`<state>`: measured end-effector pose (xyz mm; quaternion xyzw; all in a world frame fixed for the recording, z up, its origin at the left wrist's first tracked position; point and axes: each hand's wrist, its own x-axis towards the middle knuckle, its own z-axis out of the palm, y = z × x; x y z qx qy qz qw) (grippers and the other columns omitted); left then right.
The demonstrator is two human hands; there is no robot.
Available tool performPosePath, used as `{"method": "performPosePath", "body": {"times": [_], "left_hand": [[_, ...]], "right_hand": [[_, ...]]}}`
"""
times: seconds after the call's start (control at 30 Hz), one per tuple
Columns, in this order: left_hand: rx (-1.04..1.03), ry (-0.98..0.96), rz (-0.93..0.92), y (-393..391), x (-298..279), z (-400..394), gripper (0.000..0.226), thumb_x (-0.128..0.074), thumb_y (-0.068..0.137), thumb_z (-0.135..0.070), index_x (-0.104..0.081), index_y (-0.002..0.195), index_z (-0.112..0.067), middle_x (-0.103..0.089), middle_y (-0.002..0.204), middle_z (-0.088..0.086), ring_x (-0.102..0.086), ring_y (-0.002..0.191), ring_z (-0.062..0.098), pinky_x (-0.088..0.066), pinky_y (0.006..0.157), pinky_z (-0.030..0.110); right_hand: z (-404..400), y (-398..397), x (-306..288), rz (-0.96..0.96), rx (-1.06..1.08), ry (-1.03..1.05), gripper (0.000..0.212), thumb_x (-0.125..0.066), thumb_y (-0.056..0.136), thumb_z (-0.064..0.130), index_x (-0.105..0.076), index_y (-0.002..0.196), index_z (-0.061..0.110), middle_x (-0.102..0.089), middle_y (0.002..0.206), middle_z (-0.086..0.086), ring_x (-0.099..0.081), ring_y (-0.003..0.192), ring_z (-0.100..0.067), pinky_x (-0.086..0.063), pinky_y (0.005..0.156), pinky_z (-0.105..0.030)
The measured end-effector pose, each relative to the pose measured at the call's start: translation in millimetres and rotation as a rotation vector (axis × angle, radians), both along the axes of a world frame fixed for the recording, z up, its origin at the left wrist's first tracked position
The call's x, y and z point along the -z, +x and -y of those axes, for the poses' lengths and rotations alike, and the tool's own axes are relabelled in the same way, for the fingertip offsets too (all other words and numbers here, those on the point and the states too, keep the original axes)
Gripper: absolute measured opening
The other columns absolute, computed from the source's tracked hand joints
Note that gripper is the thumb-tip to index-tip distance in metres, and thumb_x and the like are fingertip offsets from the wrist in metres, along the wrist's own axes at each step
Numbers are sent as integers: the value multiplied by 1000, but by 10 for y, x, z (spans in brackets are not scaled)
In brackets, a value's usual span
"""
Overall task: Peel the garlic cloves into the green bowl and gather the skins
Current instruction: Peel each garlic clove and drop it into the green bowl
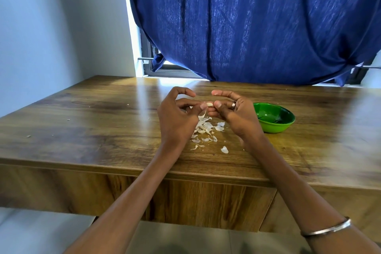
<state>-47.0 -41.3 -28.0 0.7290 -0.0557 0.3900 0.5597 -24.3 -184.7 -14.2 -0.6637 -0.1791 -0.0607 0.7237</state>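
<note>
A small white garlic clove (209, 104) is pinched between both hands above the wooden table (92, 121). My left hand (177, 115) holds its left end with thumb and fingers; a strip of skin hangs down from there. My right hand (233, 112), wearing a ring, pinches the right end. Under the hands lies a loose pile of white garlic skins (206, 130), with some cloves possibly among them. The green bowl (274, 118) stands just right of my right hand; its inside looks dark and I cannot tell what it holds.
A dark blue curtain (247, 22) hangs over the window behind the table's far edge. A white wall (41, 27) borders the left side. A few skin crumbs (28, 136) lie on the table's left part. The table's front edge (144, 171) is near my forearms.
</note>
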Motion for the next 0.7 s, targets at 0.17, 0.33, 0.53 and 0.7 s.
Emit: {"method": "performPosePath", "body": {"times": [0.17,0.33,0.53,0.7], "left_hand": [[-53,11,59,-31,2,19,32,-86,77,-7,-61,94,-19,-67,71,-22,-69,68,-3,-49,63,10],[-50,68,97,-45,2,29,33,-87,77,-14,-60,95,-19,-68,69,-25,-70,66,4,-52,63,19],[-28,-4,22,-21,20,13,37,-88,74,-10,-56,88,-25,-70,67,-18,-70,66,22,-53,65,37],[-20,-28,4,-20,26,18,37,-85,75,-2,-54,84,-20,-71,72,-16,-71,69,8,-53,67,30]], "right_hand": [[-20,-2,-14,-6,-18,6,23,-56,100,3,-61,122,7,-77,93,-11,-76,81,-13,-60,74,-21],[-4,-6,14,36,31,-68,30,-72,90,9,-64,118,15,-78,92,-7,-76,85,-17,-60,78,-27],[-28,-29,3,39,27,-70,29,-66,91,-3,-58,116,10,-77,92,-9,-75,77,-12,-58,70,-19],[-32,-10,22,36,44,-72,28,-66,91,-3,-53,114,7,-77,93,-11,-75,75,-14,-60,72,-23]]}}
